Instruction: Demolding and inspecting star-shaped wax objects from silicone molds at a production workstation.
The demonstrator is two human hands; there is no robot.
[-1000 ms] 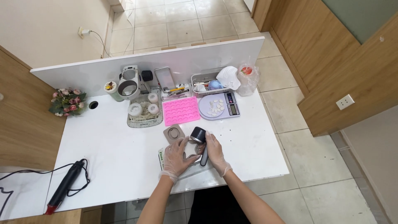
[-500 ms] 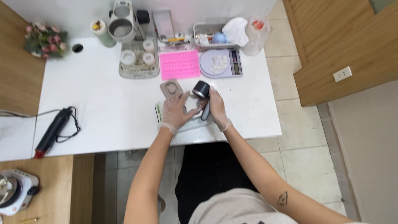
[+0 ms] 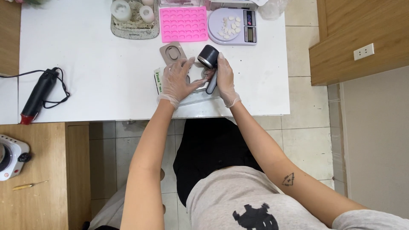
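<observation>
Both hands gloved: left hand flat, fingers spread; right hand curled, gripping.

left hand and right hand: thin clear glossy plastic gloves | pot: dark, matt, metal-looking rim | table: smooth white, slight sheen | pink mould at 12 o'clock: soft matt silicone look | scale: smooth pale plastic | side bench at 8 o'clock: matt wood grain | shirt: grey cloth

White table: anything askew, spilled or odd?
Nothing spilled or damaged that shows. The black heat gun lies at the white table's left edge, its cord in loose loops. The right hand holds a dark cup tilted beside the left hand.
</observation>
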